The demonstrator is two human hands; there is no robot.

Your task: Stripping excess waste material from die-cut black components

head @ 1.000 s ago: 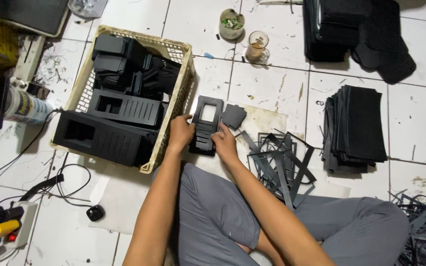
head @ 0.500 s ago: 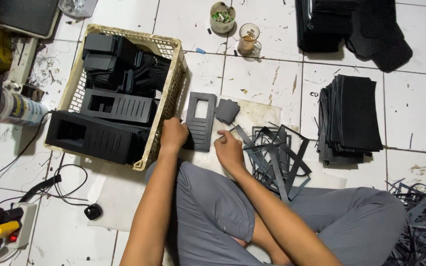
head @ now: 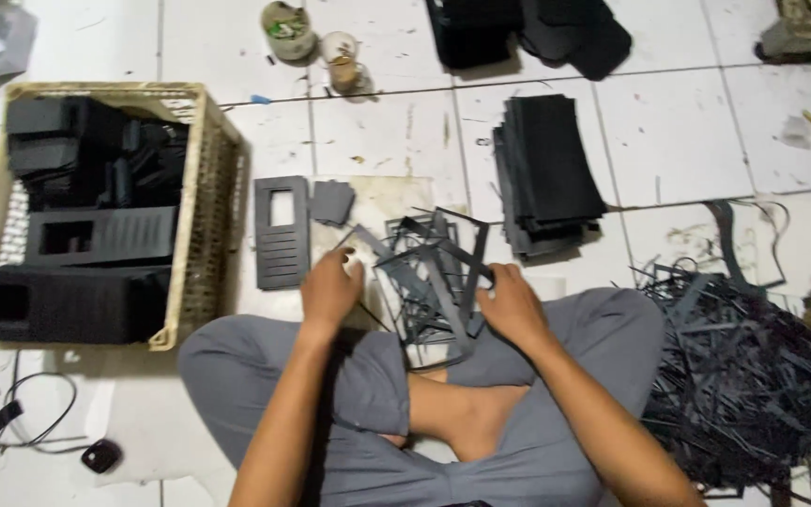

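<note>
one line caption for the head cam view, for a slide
Seated cross-legged on white tile floor, a person's left hand and right hand gather a pile of black offcut frames beside a crate.

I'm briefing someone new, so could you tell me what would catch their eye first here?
Both hands, left hand and right hand, rest on a tangle of grey offcut strips on the tiled floor. A cream basket of black parts sits left; a big strip heap lies right.

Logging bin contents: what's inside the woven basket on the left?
The basket holds black foam pieces, several with rectangular cut-outs, and one long block hangs over its front rim. Anything beneath that pile is covered, the basket floor included.
</note>
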